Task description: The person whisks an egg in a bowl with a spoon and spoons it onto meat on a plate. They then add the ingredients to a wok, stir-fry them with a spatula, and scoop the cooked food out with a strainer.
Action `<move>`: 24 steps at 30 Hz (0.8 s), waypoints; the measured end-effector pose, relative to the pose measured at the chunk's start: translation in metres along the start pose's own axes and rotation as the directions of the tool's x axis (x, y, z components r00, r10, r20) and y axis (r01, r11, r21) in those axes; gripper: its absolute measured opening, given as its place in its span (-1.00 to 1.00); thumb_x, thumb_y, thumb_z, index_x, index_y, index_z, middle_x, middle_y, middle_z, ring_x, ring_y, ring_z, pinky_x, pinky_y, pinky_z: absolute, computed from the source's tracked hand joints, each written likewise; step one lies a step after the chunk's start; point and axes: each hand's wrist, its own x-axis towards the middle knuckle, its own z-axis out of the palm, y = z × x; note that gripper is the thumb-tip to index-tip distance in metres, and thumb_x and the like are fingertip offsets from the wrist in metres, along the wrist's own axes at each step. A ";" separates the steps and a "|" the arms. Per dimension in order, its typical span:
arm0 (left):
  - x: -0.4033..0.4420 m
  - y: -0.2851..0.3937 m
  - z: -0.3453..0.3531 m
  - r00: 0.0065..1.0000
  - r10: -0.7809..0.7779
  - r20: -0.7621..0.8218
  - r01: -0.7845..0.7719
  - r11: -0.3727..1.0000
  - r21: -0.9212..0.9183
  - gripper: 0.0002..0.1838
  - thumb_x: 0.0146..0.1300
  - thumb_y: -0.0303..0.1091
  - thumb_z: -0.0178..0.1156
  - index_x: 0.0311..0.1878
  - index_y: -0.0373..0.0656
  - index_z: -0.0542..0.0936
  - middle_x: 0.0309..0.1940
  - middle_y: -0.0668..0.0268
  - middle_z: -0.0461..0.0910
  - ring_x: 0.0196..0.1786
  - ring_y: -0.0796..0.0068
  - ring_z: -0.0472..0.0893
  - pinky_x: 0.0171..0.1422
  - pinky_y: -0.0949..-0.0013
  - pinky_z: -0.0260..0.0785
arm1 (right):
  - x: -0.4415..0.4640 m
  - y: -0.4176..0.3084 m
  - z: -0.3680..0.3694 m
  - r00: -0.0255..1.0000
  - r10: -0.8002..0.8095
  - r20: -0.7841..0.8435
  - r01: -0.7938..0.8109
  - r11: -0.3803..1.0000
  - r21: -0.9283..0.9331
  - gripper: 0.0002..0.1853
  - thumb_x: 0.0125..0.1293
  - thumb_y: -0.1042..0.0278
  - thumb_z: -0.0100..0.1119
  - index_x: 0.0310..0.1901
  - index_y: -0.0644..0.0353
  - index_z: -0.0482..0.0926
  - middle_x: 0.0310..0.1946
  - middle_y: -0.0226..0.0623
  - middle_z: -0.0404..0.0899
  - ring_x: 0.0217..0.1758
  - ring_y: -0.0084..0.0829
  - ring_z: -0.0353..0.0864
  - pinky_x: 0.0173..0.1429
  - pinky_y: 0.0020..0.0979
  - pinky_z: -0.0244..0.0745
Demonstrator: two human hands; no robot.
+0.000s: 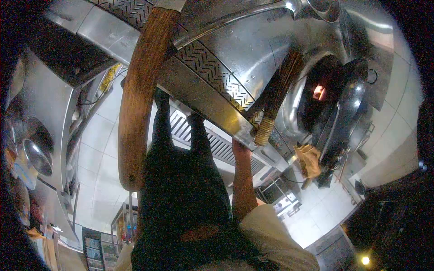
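A brown wooden handle with a metal end looms close to the camera, its far end cut off at the top. My left hand is not visible; only a sliver of my left arm shows beside the handle's lower end. My right hand is at the front edge of the steel stove, its fingers largely hidden there. Just beyond it lies a bamboo wok brush, its bound end near the hand. I cannot tell whether the hand touches it.
A flame shows in the round burner. Next to it a dark wok stands tilted, with a tan cloth near its lower end. A metal ladle-like bowl is at the top. On the left stands a steel counter with bowls.
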 end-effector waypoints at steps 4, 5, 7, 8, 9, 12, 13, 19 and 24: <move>0.003 -0.002 0.005 1.000 0.000 0.006 0.000 1.000 0.002 -0.75 0.37 -0.11 0.19 -0.06 -0.04 0.64 -0.22 0.21 0.70 -0.10 0.39 0.67 -0.04 0.31 0.48 | 0.018 0.005 -0.050 0.852 -0.474 0.223 0.420 0.362 -0.832 -0.57 0.43 0.02 0.05 0.05 0.24 0.61 0.05 -0.10 0.67 0.12 -0.10 0.66 0.14 0.03 0.64; 0.003 -0.002 0.005 1.000 -0.001 0.010 0.001 1.000 0.001 -0.75 0.37 -0.11 0.19 -0.06 -0.04 0.64 -0.22 0.21 0.70 -0.10 0.38 0.67 -0.04 0.31 0.48 | 0.018 0.005 -0.053 0.784 -0.518 0.342 0.438 0.071 -0.896 -0.57 0.43 0.03 0.05 0.04 0.24 0.61 0.05 -0.11 0.68 0.11 -0.10 0.67 0.13 0.03 0.64; 0.004 -0.002 0.006 1.000 -0.001 0.012 0.001 1.000 0.003 -0.75 0.37 -0.11 0.19 -0.07 -0.04 0.64 -0.21 0.21 0.70 -0.10 0.38 0.67 -0.04 0.31 0.48 | 0.015 0.003 -0.059 0.762 -0.456 0.461 0.460 -0.120 -0.880 -0.58 0.44 0.03 0.05 0.05 0.24 0.61 0.05 -0.10 0.67 0.12 -0.10 0.66 0.15 0.04 0.63; 0.004 -0.002 0.006 1.000 0.001 0.013 -0.001 1.000 0.003 -0.75 0.37 -0.11 0.19 -0.07 -0.04 0.64 -0.21 0.21 0.70 -0.10 0.38 0.67 -0.04 0.31 0.48 | 0.014 0.003 -0.060 0.738 -0.371 0.564 0.478 -0.304 -0.825 -0.58 0.44 0.04 0.05 0.05 0.23 0.61 0.06 -0.10 0.67 0.13 -0.09 0.66 0.17 0.04 0.62; 0.005 -0.002 0.008 1.000 0.001 0.014 -0.001 1.000 0.003 -0.75 0.37 -0.11 0.19 -0.07 -0.04 0.64 -0.21 0.21 0.70 -0.10 0.38 0.67 -0.04 0.31 0.48 | 0.011 -0.001 -0.045 0.737 -0.371 0.565 0.478 -0.305 -0.824 -0.58 0.44 0.04 0.05 0.05 0.23 0.61 0.06 -0.10 0.67 0.13 -0.09 0.66 0.17 0.04 0.62; 0.006 -0.002 0.009 1.000 0.003 0.016 -0.003 1.000 0.002 -0.75 0.36 -0.11 0.19 -0.07 -0.05 0.64 -0.21 0.21 0.70 -0.10 0.38 0.66 -0.04 0.31 0.48 | 0.001 -0.008 -0.004 0.996 0.049 -0.075 -0.044 0.997 0.062 -0.56 0.46 0.03 0.02 0.11 0.23 0.59 0.12 -0.09 0.64 0.20 -0.07 0.62 0.25 0.08 0.56; 0.007 -0.002 0.009 1.000 0.005 0.018 -0.005 1.000 0.001 -0.75 0.36 -0.11 0.19 -0.07 -0.05 0.64 -0.21 0.21 0.70 -0.10 0.38 0.66 -0.04 0.31 0.48 | 0.002 -0.005 0.003 0.992 -0.006 -0.124 0.012 0.999 0.048 -0.54 0.47 0.01 0.00 0.13 0.22 0.58 0.15 -0.10 0.63 0.23 -0.06 0.60 0.28 0.09 0.53; 0.010 -0.002 0.013 1.000 0.013 0.028 -0.014 1.000 0.005 -0.75 0.36 -0.11 0.19 -0.08 -0.05 0.64 -0.21 0.20 0.70 -0.10 0.38 0.66 -0.04 0.31 0.48 | 0.014 -0.020 -0.025 0.977 0.083 -0.194 -0.022 0.955 0.296 -0.50 0.46 -0.04 -0.01 0.17 0.21 0.55 0.20 -0.10 0.59 0.29 -0.06 0.55 0.34 0.09 0.48; 0.010 0.006 0.017 0.999 0.017 0.034 -0.017 1.000 0.008 -0.75 0.36 -0.11 0.19 -0.08 -0.05 0.65 -0.21 0.20 0.70 -0.10 0.38 0.66 -0.04 0.31 0.48 | 0.026 -0.043 -0.061 0.898 0.425 0.112 -0.241 0.263 0.934 -0.50 0.43 -0.05 0.06 0.16 0.20 0.56 0.20 -0.11 0.59 0.30 -0.08 0.54 0.36 0.06 0.47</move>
